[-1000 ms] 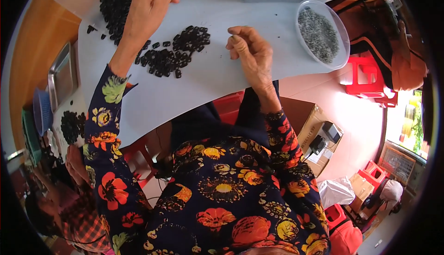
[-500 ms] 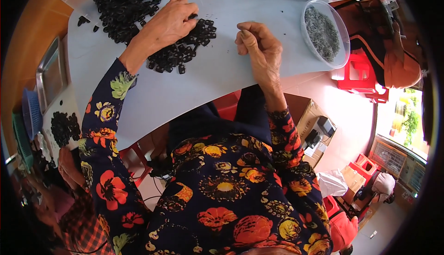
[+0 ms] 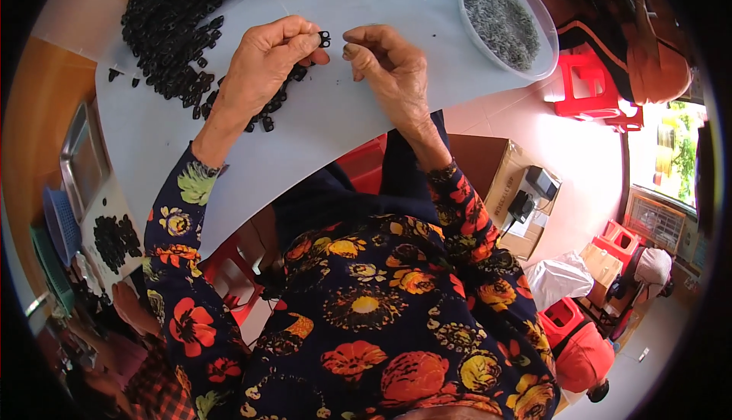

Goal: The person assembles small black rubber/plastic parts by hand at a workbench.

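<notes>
Between its thumb and fingertips, my left hand [image 3: 263,58] pinches a small black plastic piece with two holes [image 3: 325,39], raised over the table. Facing it a short gap away is my right hand [image 3: 393,73]. Its thumb and forefinger are drawn together, and anything between them is too small to make out. Partly hidden beneath my left hand and wrist lies a small heap of similar black pieces [image 3: 267,123]. A much larger pile of them [image 3: 171,35] spreads across the far left of the table.
A round clear tub [image 3: 550,52] of tiny grey metal-looking parts [image 3: 499,24] stands at the table's right. The pale blue table [image 3: 305,142] curves in front of me. At left are a metal tray [image 3: 80,149], another heap of black pieces [image 3: 116,242] and another person's hand [image 3: 133,309].
My left hand has lifted from the small heap and now shows a black piece at its fingertips. My two hands are closer together. The whole view has shifted somewhat.
</notes>
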{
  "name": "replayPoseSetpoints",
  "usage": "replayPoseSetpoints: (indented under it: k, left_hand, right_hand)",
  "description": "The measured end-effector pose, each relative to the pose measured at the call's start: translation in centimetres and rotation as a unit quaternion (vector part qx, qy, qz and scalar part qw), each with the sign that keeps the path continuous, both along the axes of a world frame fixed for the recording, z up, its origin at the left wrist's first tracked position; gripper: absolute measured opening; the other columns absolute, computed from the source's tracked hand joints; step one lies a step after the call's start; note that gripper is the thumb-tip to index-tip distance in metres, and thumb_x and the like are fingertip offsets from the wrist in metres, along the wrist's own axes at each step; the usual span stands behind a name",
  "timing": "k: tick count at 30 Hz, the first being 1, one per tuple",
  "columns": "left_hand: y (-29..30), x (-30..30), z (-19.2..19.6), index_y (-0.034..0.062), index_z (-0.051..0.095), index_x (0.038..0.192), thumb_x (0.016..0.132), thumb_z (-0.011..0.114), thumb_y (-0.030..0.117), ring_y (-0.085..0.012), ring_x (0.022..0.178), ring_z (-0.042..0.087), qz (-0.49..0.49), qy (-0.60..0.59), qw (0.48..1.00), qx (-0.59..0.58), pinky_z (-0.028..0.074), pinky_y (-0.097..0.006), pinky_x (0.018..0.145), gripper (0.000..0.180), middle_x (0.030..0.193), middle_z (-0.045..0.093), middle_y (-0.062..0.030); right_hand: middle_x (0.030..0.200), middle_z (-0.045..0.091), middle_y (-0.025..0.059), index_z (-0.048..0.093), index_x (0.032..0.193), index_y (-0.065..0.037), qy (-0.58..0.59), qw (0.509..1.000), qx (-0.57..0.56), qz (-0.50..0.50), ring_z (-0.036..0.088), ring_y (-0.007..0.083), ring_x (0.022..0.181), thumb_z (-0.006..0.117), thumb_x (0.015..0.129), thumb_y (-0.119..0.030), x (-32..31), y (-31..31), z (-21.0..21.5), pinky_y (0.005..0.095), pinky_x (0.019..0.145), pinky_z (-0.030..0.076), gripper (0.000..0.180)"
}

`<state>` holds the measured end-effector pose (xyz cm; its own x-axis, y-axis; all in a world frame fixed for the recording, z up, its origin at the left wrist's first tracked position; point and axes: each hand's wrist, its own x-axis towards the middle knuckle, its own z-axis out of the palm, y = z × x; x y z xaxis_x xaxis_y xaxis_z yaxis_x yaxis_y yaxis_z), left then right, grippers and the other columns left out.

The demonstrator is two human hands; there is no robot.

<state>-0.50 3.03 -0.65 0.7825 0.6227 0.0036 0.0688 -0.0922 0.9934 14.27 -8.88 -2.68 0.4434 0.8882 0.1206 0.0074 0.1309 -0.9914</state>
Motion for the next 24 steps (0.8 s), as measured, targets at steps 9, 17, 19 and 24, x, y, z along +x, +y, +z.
replayPoseSetpoints:
  k: [9, 17, 19, 24]
  left_hand:
    - [-2.3, 1.5, 1.4, 0.0003, 0.062, 0.089, 0.093, 0.054, 0.018, -0.0086, 0.067, 0.056, 0.026, 0.027, 0.999, -0.023, 0.044, -0.022, 0.066, 0.02, 0.073, 0.062, -0.0033]
    - [-2.3, 1.1, 1.4, 0.0004, 0.059, 0.078, 0.093, 0.054, 0.027, -0.0144, 0.067, 0.051, -0.007, 0.027, 0.97, -0.24, 0.042, -0.027, 0.068, 0.031, 0.064, 0.053, -0.0049]
    - [-2.2, 1.0, 1.2, 0.0011, 0.059, 0.078, 0.093, 0.055, 0.025, -0.0145, 0.068, 0.051, -0.018, -0.001, 0.964, -0.264, 0.041, -0.027, 0.067, 0.029, 0.066, 0.053, -0.0043]
    - [-2.2, -0.1, 0.4, 0.0013, 0.058, 0.08, 0.092, 0.054, 0.02, -0.0127, 0.069, 0.051, 0.001, -0.024, 0.965, -0.263, 0.042, -0.026, 0.067, 0.023, 0.069, 0.054, -0.0038]
  right_hand:
    - [0.076, 0.065, 0.0053, 0.061, 0.09, 0.003, 0.031, 0.999, 0.036, -0.001, 0.061, 0.0089, 0.071, 0.064, 0.084, -0.003, -0.2, -0.1, 0.0, 0.0235, 0.065, 0.05, 0.009]
    - [0.077, 0.063, 0.0061, 0.064, 0.088, 0.0, -0.033, 0.997, 0.069, -0.001, 0.06, 0.0111, 0.066, 0.069, 0.079, 0.0, -0.4, -0.4, 0.6, 0.0252, 0.061, 0.049, 0.01]
    - [0.076, 0.063, 0.0064, 0.065, 0.089, -0.001, -0.089, 0.993, 0.072, -0.019, 0.06, 0.0115, 0.065, 0.07, 0.078, 0.001, -0.2, -0.6, 0.6, 0.0257, 0.06, 0.048, 0.012]
    - [0.076, 0.062, 0.0083, 0.067, 0.094, -0.003, -0.163, 0.979, 0.118, -0.016, 0.061, 0.0163, 0.064, 0.065, 0.078, 0.002, -0.8, -0.1, -0.5, 0.0272, 0.062, 0.049, 0.017]
